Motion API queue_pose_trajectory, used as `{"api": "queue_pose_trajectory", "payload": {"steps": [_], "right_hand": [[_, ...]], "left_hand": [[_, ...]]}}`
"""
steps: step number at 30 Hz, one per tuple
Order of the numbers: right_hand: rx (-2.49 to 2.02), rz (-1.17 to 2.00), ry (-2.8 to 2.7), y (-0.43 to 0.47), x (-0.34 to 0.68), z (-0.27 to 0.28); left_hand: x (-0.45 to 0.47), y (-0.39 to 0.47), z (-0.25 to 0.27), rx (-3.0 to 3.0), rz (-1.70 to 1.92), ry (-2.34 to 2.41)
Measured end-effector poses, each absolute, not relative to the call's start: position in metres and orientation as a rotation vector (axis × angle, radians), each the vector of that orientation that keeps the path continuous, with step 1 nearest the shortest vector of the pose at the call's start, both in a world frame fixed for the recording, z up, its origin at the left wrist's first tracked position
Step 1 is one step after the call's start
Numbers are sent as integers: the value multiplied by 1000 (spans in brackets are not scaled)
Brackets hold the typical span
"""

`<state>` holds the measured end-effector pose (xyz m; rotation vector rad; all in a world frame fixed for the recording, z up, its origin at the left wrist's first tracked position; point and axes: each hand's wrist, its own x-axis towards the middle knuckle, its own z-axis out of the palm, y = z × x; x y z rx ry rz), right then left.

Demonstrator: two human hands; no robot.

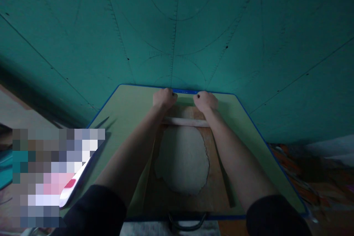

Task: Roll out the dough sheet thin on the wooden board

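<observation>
Both my hands are closed into fists at the far end of a wooden board (221,188). My left hand (165,97) has its fingers curled in, and so does my right hand (206,101); no object sticks out of either fist. A pale rolling pin (186,121) lies crosswise on the board, nearer to me than the fists. Its ends pass under my wrists or forearms, so the contact there is hidden. Between my arms, a thin flat sheet of dough (182,158) with a ragged right edge covers much of the board. Some pale dough or flour shows past the pin.
Under the board stands a light green table (132,107) with a blue rim and a dark handle (188,226) at its near side. A green wall (177,37) with drawn lines rises behind it. A pixelated patch hides the left side. Blurred orange-brown clutter (312,180) lies right.
</observation>
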<state>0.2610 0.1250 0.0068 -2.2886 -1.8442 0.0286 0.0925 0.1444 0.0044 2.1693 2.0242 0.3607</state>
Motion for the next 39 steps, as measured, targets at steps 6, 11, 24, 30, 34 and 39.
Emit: {"api": "queue_pose_trajectory", "payload": {"steps": [6,11,24,30,34,39], "right_hand": [[-2303,-26,-1851,135,262,6],[-2311,-38,-1863,142,263,5],[-2299,-47,-1851,142,263,4],[-2263,-91,-1835,132,260,6],[-2255,-99,-1813,122,257,7],[-2240,-97,-1812,108,254,8]], "left_hand": [[91,155,0,2177,339,2025],[91,164,-2,2220,319,2006],[95,160,1,2238,304,1997],[94,150,1,2231,329,2004],[93,143,1,2234,359,2002],[93,131,4,2265,359,1985]]}}
